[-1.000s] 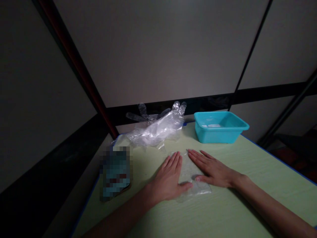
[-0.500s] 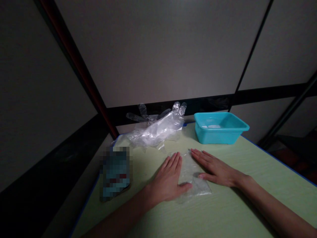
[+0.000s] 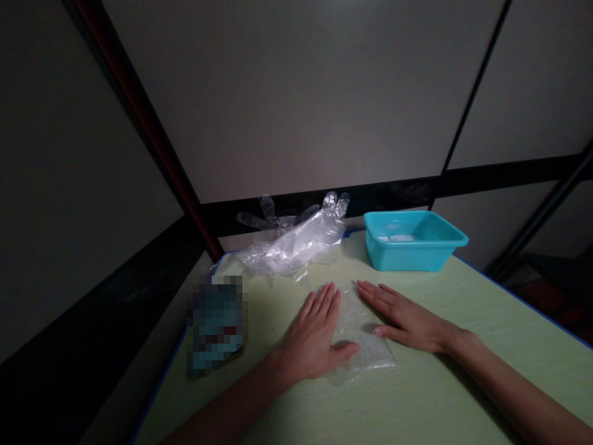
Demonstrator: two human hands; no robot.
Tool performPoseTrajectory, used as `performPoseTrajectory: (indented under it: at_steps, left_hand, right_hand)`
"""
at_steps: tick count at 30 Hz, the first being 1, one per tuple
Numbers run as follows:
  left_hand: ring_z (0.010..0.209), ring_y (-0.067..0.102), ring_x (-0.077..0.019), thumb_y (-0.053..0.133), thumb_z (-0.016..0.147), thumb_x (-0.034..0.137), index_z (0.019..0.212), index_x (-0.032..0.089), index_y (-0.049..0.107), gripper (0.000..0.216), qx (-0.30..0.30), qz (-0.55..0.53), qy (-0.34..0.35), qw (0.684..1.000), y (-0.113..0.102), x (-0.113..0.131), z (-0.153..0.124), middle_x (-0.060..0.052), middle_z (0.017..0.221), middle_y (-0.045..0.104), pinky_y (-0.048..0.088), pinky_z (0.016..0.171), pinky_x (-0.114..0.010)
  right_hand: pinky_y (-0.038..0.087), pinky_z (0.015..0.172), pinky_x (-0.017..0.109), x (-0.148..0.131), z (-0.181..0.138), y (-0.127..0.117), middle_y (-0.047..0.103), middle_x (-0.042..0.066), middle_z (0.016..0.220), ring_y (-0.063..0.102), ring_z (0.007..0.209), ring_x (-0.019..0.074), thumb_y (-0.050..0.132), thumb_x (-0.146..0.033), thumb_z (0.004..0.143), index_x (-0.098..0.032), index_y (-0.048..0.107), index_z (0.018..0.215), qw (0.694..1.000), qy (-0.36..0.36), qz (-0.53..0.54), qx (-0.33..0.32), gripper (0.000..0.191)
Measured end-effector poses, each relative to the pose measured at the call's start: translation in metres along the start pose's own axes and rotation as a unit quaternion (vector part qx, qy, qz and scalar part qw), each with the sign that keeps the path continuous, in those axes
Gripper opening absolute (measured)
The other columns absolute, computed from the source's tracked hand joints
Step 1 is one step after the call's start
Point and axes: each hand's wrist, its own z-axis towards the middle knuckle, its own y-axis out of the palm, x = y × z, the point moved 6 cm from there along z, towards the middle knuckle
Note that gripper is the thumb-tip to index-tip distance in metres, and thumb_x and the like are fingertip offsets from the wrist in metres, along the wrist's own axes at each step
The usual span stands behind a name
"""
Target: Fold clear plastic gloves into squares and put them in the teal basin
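Note:
A flat clear plastic sheet or bag (image 3: 359, 337) lies on the pale green table (image 3: 417, 395). My left hand (image 3: 314, 337) lies flat on its left side, fingers stretched out and together, thumb pointing right over the plastic. My right hand (image 3: 404, 316) rests flat on its right side, fingers extended toward the far left. Both palms press down; neither hand grips anything.
A heap of clear plastic gloves (image 3: 291, 238) lies at the table's far left corner. A turquoise tub (image 3: 412, 240) stands at the far right. A blurred-out object (image 3: 215, 324) sits at the left edge. The table has a blue rim; walls stand close behind.
My right hand has slid a little to the right across the plastic. My left hand has hardly moved.

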Motion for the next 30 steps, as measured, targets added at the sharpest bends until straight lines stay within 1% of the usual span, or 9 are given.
performPoseTrajectory:
  at_steps: [2, 4, 7, 9, 11, 13, 19, 26, 30]
  left_hand:
    - [0.131, 0.012, -0.0247, 0.046, 0.077, 0.049, 0.135, 0.01, 0.016, 0.076, 0.037, -0.039, -0.007, 0.999, -0.005, -0.001, 0.001, -0.015, 0.142, 0.017, 0.014, 0.105, -0.043]
    - [0.126, 0.026, -0.0242, 0.048, 0.078, 0.035, 0.131, 0.013, 0.026, 0.061, 0.096, -0.095, -0.04, 0.99, -0.014, -0.006, 0.002, -0.013, 0.136, 0.032, 0.02, 0.103, -0.043]
    - [0.109, 0.048, -0.022, 0.046, 0.076, 0.019, 0.113, 0.016, 0.044, 0.037, 0.196, -0.204, -0.115, 0.952, -0.024, -0.019, 0.001, -0.011, 0.114, 0.054, 0.037, 0.093, -0.039]
    - [0.093, 0.058, -0.0192, 0.045, 0.074, 0.014, 0.101, 0.018, 0.048, 0.028, 0.233, -0.286, -0.149, 0.917, -0.025, -0.027, 0.001, -0.008, 0.101, 0.059, 0.046, 0.077, -0.032]
    - [0.079, 0.062, -0.0161, 0.043, 0.074, 0.013, 0.095, 0.018, 0.048, 0.022, 0.247, -0.353, -0.17, 0.886, -0.023, -0.033, 0.001, -0.006, 0.093, 0.06, 0.048, 0.062, -0.025]
    - [0.068, 0.063, -0.0136, 0.043, 0.074, 0.014, 0.09, 0.018, 0.047, 0.017, 0.256, -0.399, -0.186, 0.861, -0.022, -0.037, 0.001, -0.004, 0.087, 0.06, 0.047, 0.054, -0.021]
    - [0.046, 0.058, -0.0097, 0.045, 0.072, 0.022, 0.083, 0.018, 0.044, 0.012, 0.273, -0.472, -0.21, 0.812, -0.019, -0.044, 0.001, 0.004, 0.067, 0.057, 0.047, 0.045, -0.02]
    - [0.05, 0.06, -0.0112, 0.044, 0.072, 0.019, 0.086, 0.019, 0.041, 0.014, 0.279, -0.457, -0.217, 0.816, -0.019, -0.047, 0.0, 0.005, 0.064, 0.056, 0.047, 0.048, -0.021]
    - [0.053, 0.061, -0.0121, 0.043, 0.074, 0.019, 0.087, 0.019, 0.04, 0.014, 0.276, -0.453, -0.216, 0.819, -0.018, -0.048, 0.001, 0.005, 0.065, 0.055, 0.048, 0.052, -0.022]
  right_hand:
    - [0.013, 0.105, 0.046, 0.0, 0.0, -0.001, 0.008, 0.01, 0.144, 0.011, 0.13, 0.0241, 0.038, -0.048, 0.086, -0.018, 0.005, 0.139, 1.0, -0.001, 0.007, 0.001, 0.069]
    - [0.014, 0.105, 0.047, -0.001, 0.0, -0.002, 0.009, 0.009, 0.144, 0.011, 0.13, 0.0239, 0.037, -0.047, 0.086, -0.019, 0.005, 0.139, 1.0, -0.003, 0.009, 0.003, 0.068]
    - [0.016, 0.105, 0.046, -0.002, 0.0, -0.006, 0.011, 0.009, 0.144, 0.012, 0.13, 0.0235, 0.038, -0.045, 0.087, -0.018, 0.009, 0.138, 1.0, -0.001, 0.008, 0.003, 0.066]
    - [0.018, 0.105, 0.044, -0.003, 0.0, -0.009, 0.014, 0.01, 0.143, 0.014, 0.13, 0.0231, 0.038, -0.044, 0.087, -0.017, 0.014, 0.138, 1.0, 0.003, 0.009, 0.003, 0.063]
    - [0.021, 0.105, 0.042, -0.004, 0.001, -0.013, 0.019, 0.01, 0.143, 0.017, 0.129, 0.0228, 0.038, -0.043, 0.087, -0.017, 0.02, 0.137, 1.0, 0.005, 0.011, 0.006, 0.059]
    - [0.023, 0.104, 0.041, -0.006, 0.001, -0.016, 0.025, 0.01, 0.141, 0.021, 0.128, 0.0228, 0.038, -0.042, 0.088, -0.017, 0.026, 0.135, 1.0, 0.005, 0.011, 0.012, 0.055]
    - [0.031, 0.1, 0.04, -0.01, 0.003, -0.026, 0.04, 0.01, 0.132, 0.034, 0.122, 0.0229, 0.041, -0.038, 0.087, -0.019, 0.042, 0.126, 0.999, -0.009, 0.016, 0.045, 0.043]
    - [0.039, 0.093, 0.042, -0.013, 0.002, -0.029, 0.051, 0.01, 0.12, 0.044, 0.113, 0.0234, 0.041, -0.035, 0.088, -0.02, 0.053, 0.115, 0.997, -0.02, 0.016, 0.071, 0.034]
    - [0.041, 0.091, 0.042, -0.011, 0.002, -0.03, 0.052, 0.01, 0.118, 0.045, 0.111, 0.0236, 0.041, -0.034, 0.088, -0.02, 0.054, 0.114, 0.996, -0.02, 0.01, 0.081, 0.033]
